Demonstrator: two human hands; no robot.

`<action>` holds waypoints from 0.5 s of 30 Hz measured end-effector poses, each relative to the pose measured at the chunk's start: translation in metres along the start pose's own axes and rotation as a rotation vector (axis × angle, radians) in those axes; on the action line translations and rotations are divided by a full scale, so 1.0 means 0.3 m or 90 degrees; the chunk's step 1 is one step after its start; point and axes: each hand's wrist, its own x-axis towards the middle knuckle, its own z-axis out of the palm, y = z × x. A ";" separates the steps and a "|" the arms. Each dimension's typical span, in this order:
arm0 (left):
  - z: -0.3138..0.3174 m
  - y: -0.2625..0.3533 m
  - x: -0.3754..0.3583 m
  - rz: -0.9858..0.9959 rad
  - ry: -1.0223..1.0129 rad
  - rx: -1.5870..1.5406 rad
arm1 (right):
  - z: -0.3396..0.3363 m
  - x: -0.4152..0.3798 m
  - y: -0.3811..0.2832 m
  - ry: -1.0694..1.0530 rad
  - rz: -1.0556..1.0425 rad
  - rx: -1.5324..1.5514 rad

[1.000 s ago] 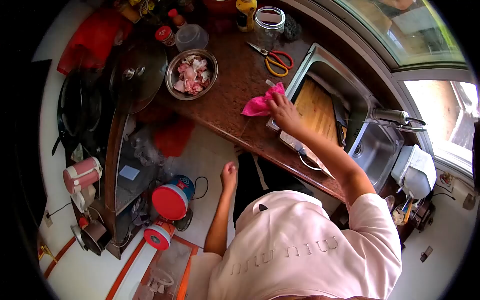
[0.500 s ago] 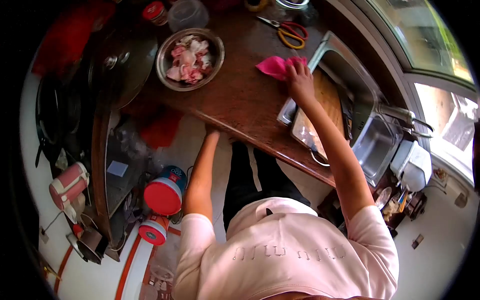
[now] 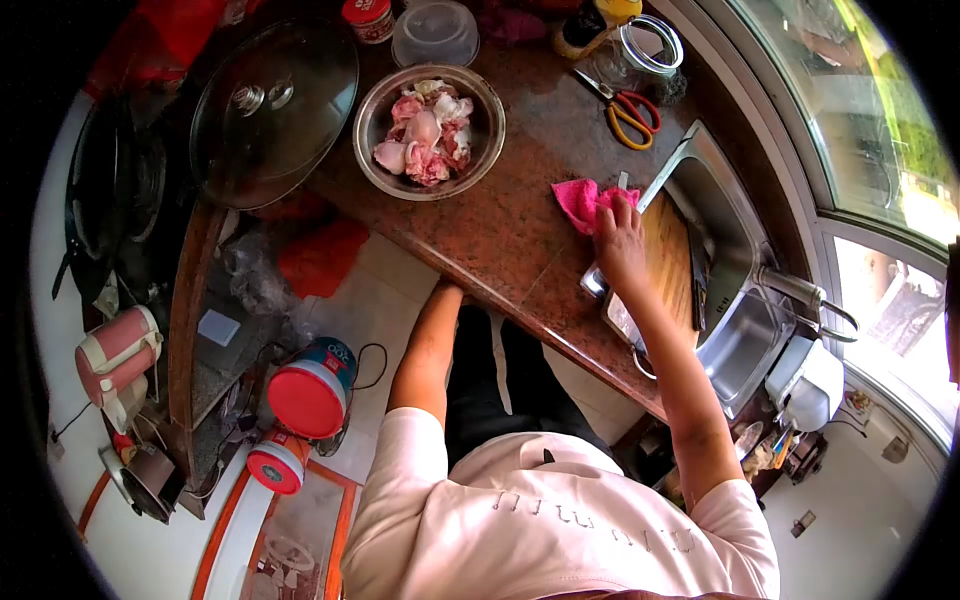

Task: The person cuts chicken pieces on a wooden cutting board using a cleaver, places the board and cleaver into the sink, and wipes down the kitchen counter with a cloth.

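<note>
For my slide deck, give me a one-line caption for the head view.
Right hand presses a pink cloth on the counter beside the sink.

There is one pink cloth [image 3: 583, 201], one metal bowl [image 3: 430, 131] of meat, one glass lid [image 3: 272, 105], one pair of scissors [image 3: 628, 108], one cutting board [image 3: 668, 262], and two red-lidded jars [image 3: 308, 398] on the floor.

— Can you see the left hand [image 3: 447, 290]?
— Barely; it sits at the table [image 3: 500, 240] edge, fingers hidden underneath.
— And the pink cloth [image 3: 585, 203]?
— Partly covered by the right hand [image 3: 620, 245]. The red-capped jar [image 3: 367, 12] is cut off by the top edge.
</note>
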 end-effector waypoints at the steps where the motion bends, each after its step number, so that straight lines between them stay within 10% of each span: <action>1: 0.005 0.000 -0.006 0.009 -0.003 0.029 | 0.000 0.008 -0.002 -0.004 0.003 0.001; 15: 0.047 -0.023 -0.025 0.090 -0.062 0.343 | 0.015 -0.020 -0.018 -0.004 0.011 -0.050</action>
